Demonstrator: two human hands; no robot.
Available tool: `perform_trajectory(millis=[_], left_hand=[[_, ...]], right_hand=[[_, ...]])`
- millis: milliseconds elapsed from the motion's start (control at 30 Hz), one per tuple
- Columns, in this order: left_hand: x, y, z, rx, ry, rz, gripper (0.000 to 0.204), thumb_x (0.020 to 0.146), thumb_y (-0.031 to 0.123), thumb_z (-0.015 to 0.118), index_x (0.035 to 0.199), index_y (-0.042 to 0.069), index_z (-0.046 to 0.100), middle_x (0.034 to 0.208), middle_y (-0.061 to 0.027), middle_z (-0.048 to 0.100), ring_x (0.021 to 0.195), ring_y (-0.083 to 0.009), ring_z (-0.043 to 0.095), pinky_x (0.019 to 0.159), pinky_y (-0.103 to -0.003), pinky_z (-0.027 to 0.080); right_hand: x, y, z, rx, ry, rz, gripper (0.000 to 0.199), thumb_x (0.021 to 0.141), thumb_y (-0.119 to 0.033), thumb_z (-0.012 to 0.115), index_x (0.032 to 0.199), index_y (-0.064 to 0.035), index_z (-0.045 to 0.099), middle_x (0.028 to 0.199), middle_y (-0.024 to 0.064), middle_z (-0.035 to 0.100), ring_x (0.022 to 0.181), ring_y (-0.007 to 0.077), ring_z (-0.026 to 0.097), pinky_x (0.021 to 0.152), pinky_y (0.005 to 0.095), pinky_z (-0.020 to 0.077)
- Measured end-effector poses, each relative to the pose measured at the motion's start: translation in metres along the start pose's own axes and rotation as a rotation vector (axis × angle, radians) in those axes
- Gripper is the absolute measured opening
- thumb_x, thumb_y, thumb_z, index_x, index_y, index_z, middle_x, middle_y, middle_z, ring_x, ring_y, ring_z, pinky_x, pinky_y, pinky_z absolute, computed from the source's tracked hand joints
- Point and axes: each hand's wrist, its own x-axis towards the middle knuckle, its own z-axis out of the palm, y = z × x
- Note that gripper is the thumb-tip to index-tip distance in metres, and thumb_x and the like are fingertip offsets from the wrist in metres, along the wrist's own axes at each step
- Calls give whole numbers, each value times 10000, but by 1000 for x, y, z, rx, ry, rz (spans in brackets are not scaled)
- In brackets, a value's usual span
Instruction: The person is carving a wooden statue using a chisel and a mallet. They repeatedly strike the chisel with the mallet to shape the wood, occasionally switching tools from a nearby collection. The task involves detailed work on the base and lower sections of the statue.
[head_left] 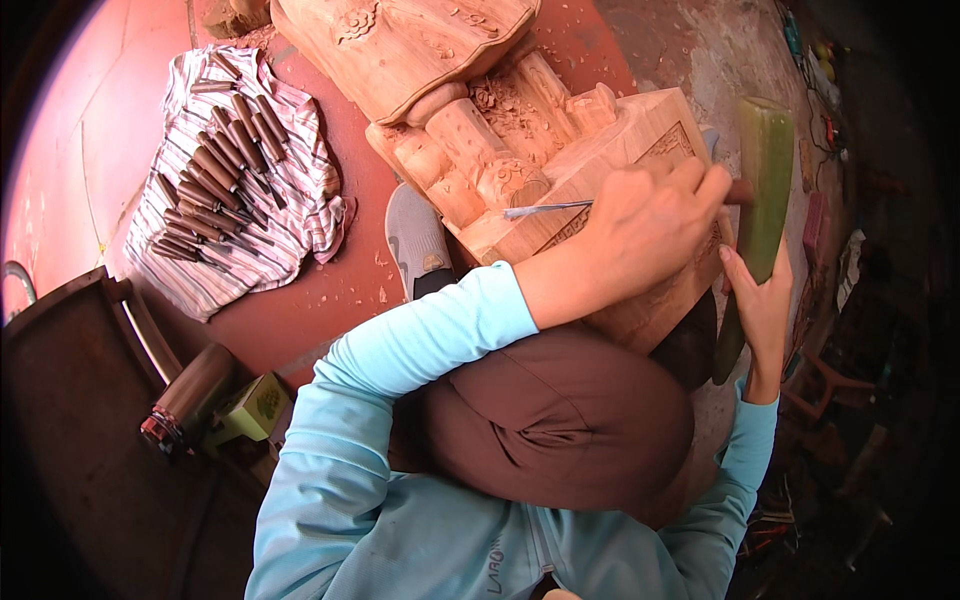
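Observation:
My left hand (650, 215) is closed around a wood chisel, its thin metal blade (548, 209) pointing left with the tip at the edge of a carved wooden sculpture (610, 145). The chisel's brown handle end (740, 192) sticks out past my fingers, right beside a long green mallet (765, 165). My right hand (762, 305) grips this mallet around its lower part, thumb toward the sculpture. The sculpture has patterned bands on its base, and curled wood shavings (505, 105) lie in its hollows.
Several brown-handled chisels (215, 170) lie on a striped cloth (190, 285) on the red floor at left. A dark brown cylinder (195, 385) and a small green box (252, 408) are at lower left. My bent knee (570, 415) sits close below the sculpture. Clutter lines the far right.

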Motion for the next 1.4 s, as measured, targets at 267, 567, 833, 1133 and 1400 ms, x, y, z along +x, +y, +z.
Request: perform_trajectory(millis=[267,567,833,1133,1400], left_hand=[[-17,0,-18,-214,4,343,266,831,372,632,881,122,557,713,-18,491,646,-183,569,495,-307,443],[-14,-3,-4,-192,139,303,296,778,394,688,896,131,616,719,-13,545,595,-188,584,478,-296,437],[-8,-1,-3,-70,208,355,271,781,382,684,873,138,608,703,-9,525,586,-182,572,480,-294,433],[-8,11,-13,-226,233,300,260,784,372,695,848,135,609,666,-8,508,575,-181,565,476,-298,424],[-8,9,-14,-337,200,347,287,757,359,717,894,120,636,675,-26,525,592,-200,563,481,-312,423]], right_hand=[[-71,-4,17,24,260,-71,373,818,-8,691,1143,25,511,928,60,571,798,109,544,746,241,458],[-111,18,28,130,293,38,303,820,-9,681,1044,23,480,843,62,566,667,91,520,622,219,439],[-116,19,33,298,344,84,312,808,64,667,1041,27,463,822,52,556,676,74,495,609,202,429],[-119,21,33,309,343,103,328,804,53,679,1045,22,459,834,60,563,661,77,512,601,205,450],[-124,19,34,335,328,122,310,804,51,683,1025,18,468,853,69,571,667,81,524,610,211,463]])
